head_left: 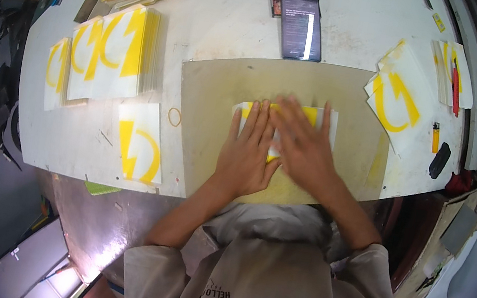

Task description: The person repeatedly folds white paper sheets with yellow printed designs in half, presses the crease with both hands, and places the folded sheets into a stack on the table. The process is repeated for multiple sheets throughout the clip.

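Observation:
A white paper sheet with yellow markings [332, 129] lies on a dull yellowish-grey mat [212, 95] in front of me. My left hand [245, 156] rests flat on the sheet's left part, fingers stretched out and pointing away from me. Over the sheet's middle and right part is my right hand [307, 150], its fingers spread and partly smeared by motion. Neither hand grips anything. Both hands cover most of the sheet, so much of its print is hidden.
Stacks of similar yellow-marked sheets [122, 53] stand at left, with a single sheet [139, 143] nearer me. A phone [300, 25] lies beyond the mat. Right of it are loose sheets [396, 96], a red pen [455, 90], a yellow lighter [435, 139] and a black object [439, 161].

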A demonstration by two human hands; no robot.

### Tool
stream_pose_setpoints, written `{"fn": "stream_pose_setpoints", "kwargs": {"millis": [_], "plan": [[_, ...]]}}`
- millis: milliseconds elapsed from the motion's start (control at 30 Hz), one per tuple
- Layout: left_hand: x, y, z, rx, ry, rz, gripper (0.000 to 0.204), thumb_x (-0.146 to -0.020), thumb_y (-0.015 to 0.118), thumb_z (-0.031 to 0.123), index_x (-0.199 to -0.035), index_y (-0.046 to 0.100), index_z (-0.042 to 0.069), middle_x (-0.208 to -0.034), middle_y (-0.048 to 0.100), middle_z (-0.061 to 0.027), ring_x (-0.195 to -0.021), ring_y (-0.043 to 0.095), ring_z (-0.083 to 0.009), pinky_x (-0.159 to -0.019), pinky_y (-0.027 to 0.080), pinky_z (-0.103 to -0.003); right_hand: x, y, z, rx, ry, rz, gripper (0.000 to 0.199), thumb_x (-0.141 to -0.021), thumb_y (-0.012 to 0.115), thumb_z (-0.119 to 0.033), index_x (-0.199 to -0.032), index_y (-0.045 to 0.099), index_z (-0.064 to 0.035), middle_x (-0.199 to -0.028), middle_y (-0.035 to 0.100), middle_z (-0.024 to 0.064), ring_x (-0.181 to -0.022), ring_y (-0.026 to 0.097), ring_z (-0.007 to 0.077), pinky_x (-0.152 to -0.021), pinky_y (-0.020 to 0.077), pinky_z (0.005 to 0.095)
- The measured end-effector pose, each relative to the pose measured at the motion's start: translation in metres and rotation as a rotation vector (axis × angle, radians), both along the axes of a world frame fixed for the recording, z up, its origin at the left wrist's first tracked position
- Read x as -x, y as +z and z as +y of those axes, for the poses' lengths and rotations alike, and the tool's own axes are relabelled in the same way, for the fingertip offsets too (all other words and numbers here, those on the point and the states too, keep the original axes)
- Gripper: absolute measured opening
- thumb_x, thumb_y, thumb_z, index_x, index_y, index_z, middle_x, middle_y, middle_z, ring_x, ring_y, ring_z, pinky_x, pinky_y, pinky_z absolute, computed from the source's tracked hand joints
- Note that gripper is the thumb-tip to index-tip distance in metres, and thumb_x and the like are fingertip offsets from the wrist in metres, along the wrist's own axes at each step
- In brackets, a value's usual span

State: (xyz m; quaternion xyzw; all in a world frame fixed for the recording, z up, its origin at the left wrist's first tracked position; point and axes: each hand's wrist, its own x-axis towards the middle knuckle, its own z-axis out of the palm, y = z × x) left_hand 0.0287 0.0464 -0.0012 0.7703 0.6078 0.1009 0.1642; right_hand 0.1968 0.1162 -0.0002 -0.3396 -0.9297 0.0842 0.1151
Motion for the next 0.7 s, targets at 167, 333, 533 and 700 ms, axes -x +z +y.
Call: {"fn": "stream_pose_setpoints", "kwargs": {"millis": [167,333,533,700], "plan": [[0.000,-0.004,0.000,-0.027,0.008,-0.031,0.082,-0.100,0.053,0.046,-0.153,0.034,-0.014,-0.164,0.026,-0.0331,-0.156,0.021,-0.0456,-0.124,0.012,-0.064,-0.062,0.002,-0.009,0.153,-0.237,-0.134,0.073,-0.099,0.062,-0.034,-0.158,0.036,0.0002,-0.164,0.038,0.0168,-0.156,0.030,0.0315,-0.120,0.0027,0.0736],[-0.012,0.003,-0.015,0.011,0.104,0.014,0.085,-0.101,0.053,0.050,-0.152,0.033,-0.015,-0.164,0.025,-0.0347,-0.155,0.019,-0.0502,-0.122,0.011,-0.068,-0.136,0.016,-0.039,-0.013,-0.785,-0.062,0.061,-0.096,0.070,-0.039,-0.138,0.054,0.0023,-0.141,0.056,0.0226,-0.133,0.051,0.0381,-0.116,0.0213,0.0651],[-0.020,-0.008,-0.029,-0.004,0.144,-0.042,0.089,-0.101,0.054,0.051,-0.152,0.029,-0.017,-0.163,0.020,-0.0395,-0.154,0.016,-0.0539,-0.120,0.010,-0.071,-0.176,-0.004,-0.071,0.122,-1.095,0.183,0.037,-0.089,0.082,-0.025,-0.103,0.062,0.0021,-0.107,0.065,0.0199,-0.095,0.064,0.0349,-0.084,0.0508,0.0439],[-0.018,-0.006,-0.028,-0.005,0.131,-0.013,0.092,-0.101,0.054,0.051,-0.153,0.025,-0.019,-0.162,0.020,-0.0413,-0.154,0.015,-0.0541,-0.121,0.010,-0.070,-0.123,0.003,-0.070,0.199,-1.093,0.658,0.022,-0.091,0.078,-0.012,-0.103,0.063,-0.0005,-0.092,0.064,0.0126,-0.088,0.063,0.0247,-0.081,0.0498,0.0399]]}}
